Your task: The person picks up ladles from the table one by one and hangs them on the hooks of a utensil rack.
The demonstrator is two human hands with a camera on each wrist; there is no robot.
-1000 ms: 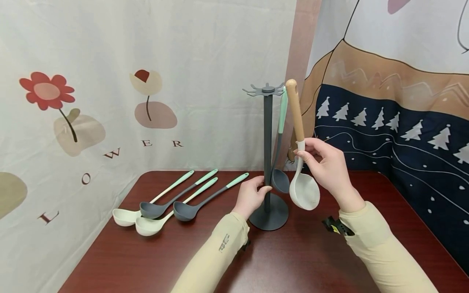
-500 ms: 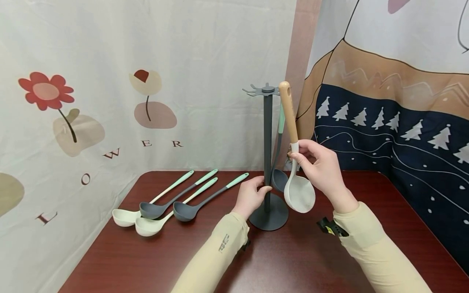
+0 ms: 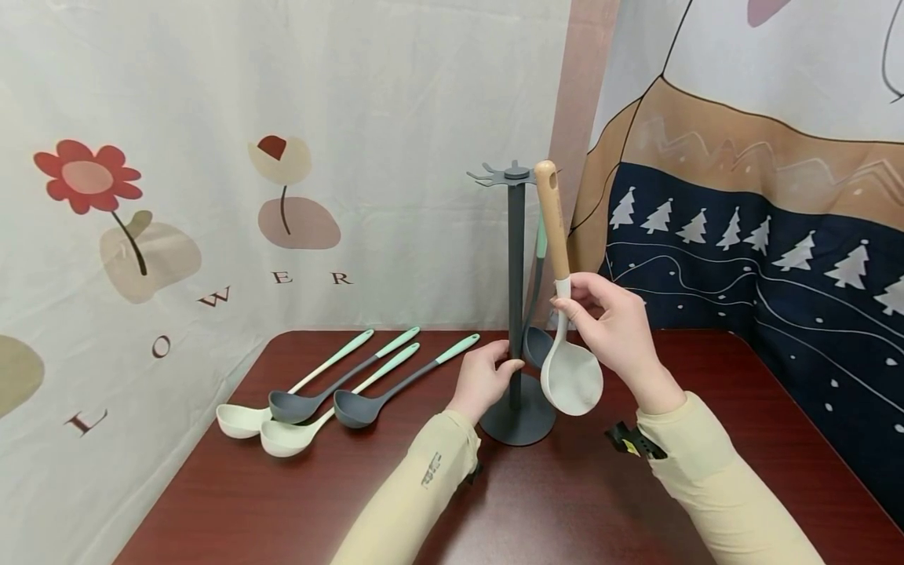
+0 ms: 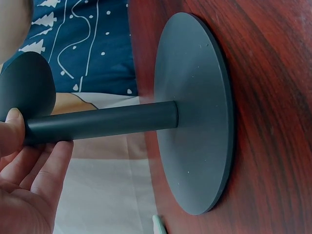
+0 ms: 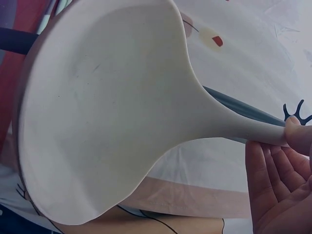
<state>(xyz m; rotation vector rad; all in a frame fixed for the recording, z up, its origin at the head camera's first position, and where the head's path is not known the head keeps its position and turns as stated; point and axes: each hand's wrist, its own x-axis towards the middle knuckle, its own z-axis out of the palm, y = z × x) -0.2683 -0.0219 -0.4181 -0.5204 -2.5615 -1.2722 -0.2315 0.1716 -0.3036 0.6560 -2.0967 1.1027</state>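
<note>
Holding a wooden-handled ladle (image 3: 572, 383) nearly upright, just beside the gray stand (image 3: 519, 425).
Its long axis leans slightly left toward the top, the wooden handle (image 3: 554, 227) ending near the stand's prongs (image 3: 486, 179); whether they touch, I cannot tell. The right hand (image 3: 616, 326), nearer, pinches its pale neck (image 3: 562, 323) from the right. Leftward, the left hand (image 3: 483, 380) grips the stand's pole (image 4: 97, 123) low down. Farther left, four mint-handled ladles (image 3: 357, 410) lie on the table (image 3: 558, 502).

bright, even light in head view; soft glare on tabletop (image 3: 537, 510); right wrist view hazy, dimmer.
</note>
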